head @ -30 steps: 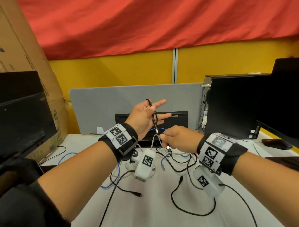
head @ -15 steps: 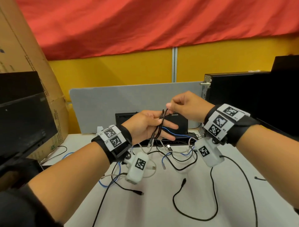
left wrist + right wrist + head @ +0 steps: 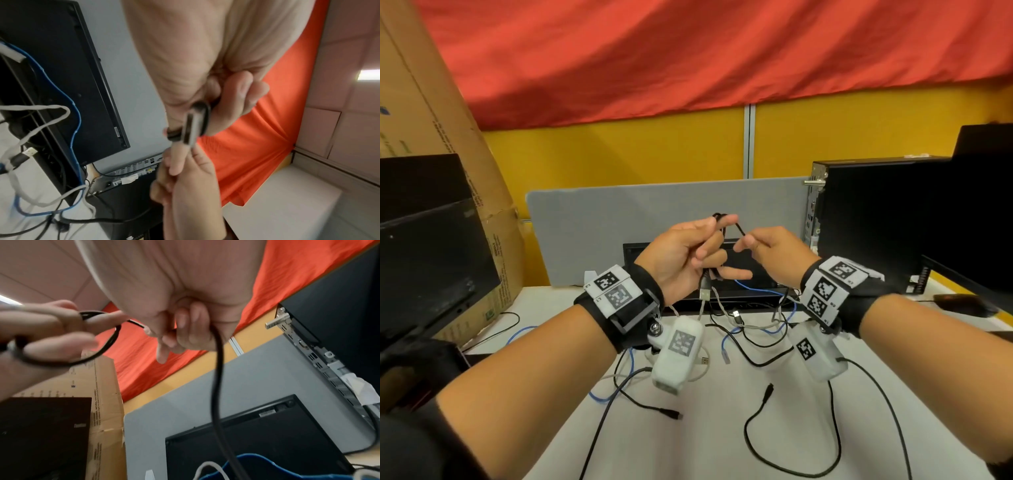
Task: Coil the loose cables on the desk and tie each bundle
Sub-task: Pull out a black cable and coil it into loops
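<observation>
Both hands are raised above the white desk (image 3: 722, 455). My left hand (image 3: 714, 236) holds a small coil of black cable (image 3: 717, 217) between thumb and curled fingers; its USB plug (image 3: 704, 291) hangs below the palm. In the left wrist view the coil (image 3: 198, 121) sits under the thumb. My right hand (image 3: 744, 241) pinches the same cable just right of the coil. In the right wrist view the cable's free length (image 3: 217, 378) runs down from my curled fingers. Loose black (image 3: 751, 442), blue (image 3: 631, 363) and white (image 3: 756, 327) cables lie tangled on the desk.
A black PC tower (image 3: 876, 219) stands at the right and a dark monitor (image 3: 424, 246) at the left. A grey divider (image 3: 619, 222) with a black device (image 3: 753, 274) in front closes the back. A cardboard box (image 3: 431, 102) leans at the far left.
My right hand rose from near the desk up past the left hand, then came down level with it, laying cable onto the coil. My left fingers went from spread to curled round the coil.
</observation>
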